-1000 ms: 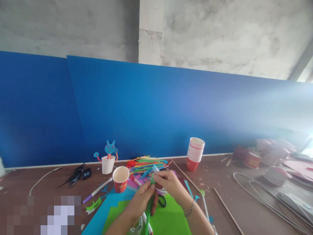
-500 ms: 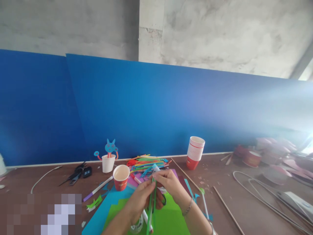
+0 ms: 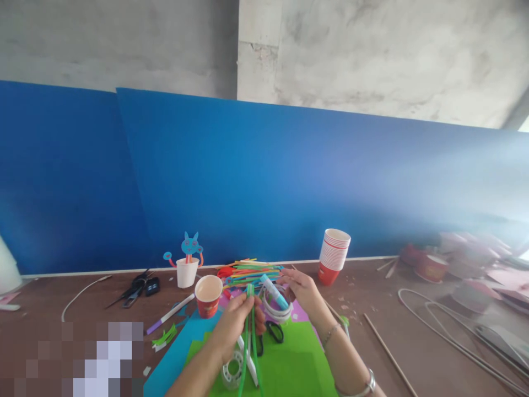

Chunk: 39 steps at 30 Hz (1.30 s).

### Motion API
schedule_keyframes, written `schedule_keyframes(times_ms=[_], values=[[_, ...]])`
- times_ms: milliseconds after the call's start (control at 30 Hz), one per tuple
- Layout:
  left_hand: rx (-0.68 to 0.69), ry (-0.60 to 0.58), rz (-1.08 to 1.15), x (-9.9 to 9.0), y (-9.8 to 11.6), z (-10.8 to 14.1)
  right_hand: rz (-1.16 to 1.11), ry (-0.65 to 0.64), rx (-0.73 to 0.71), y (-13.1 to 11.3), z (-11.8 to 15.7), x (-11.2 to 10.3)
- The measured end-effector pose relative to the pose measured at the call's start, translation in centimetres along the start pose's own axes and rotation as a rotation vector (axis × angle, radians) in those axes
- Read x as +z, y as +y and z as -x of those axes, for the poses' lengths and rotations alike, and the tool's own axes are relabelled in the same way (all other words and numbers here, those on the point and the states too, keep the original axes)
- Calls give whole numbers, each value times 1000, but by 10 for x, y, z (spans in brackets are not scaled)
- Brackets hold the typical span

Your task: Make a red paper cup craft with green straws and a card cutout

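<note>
The right hand (image 3: 300, 289) has left the green strips (image 3: 253, 347) and is open, well right of the red cup (image 3: 208, 306). The left hand (image 3: 238, 315) stays clamped on them, right of that cup. Long axis running away from the wearer, they are narrow, joined at the far end, forking nearer.

The left hand (image 3: 243, 318) pinches, thumb on top. The right hand (image 3: 301, 291), nearer the worktop's (image 3: 351, 331) far edge, is loosely open.
</note>
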State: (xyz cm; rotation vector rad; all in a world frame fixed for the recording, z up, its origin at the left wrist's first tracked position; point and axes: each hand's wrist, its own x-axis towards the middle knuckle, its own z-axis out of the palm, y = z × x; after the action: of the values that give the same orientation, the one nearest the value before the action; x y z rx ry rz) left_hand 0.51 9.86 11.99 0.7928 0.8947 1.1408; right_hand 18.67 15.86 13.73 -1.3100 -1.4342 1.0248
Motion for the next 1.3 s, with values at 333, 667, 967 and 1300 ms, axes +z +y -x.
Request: schedule_keyframes(times_ms=[333, 667, 967, 1300], values=[[37, 39, -41, -17, 31, 5, 344, 183, -14, 14, -11, -27], [117, 64, -78, -33, 61, 14, 415, 29, 17, 15, -6, -18], [104, 51, -90, -35, 68, 16, 443, 139, -77, 15, -9, -23], [77, -32, -192, -35, 62, 14, 347, 168, -75, 11, -6, -49]])
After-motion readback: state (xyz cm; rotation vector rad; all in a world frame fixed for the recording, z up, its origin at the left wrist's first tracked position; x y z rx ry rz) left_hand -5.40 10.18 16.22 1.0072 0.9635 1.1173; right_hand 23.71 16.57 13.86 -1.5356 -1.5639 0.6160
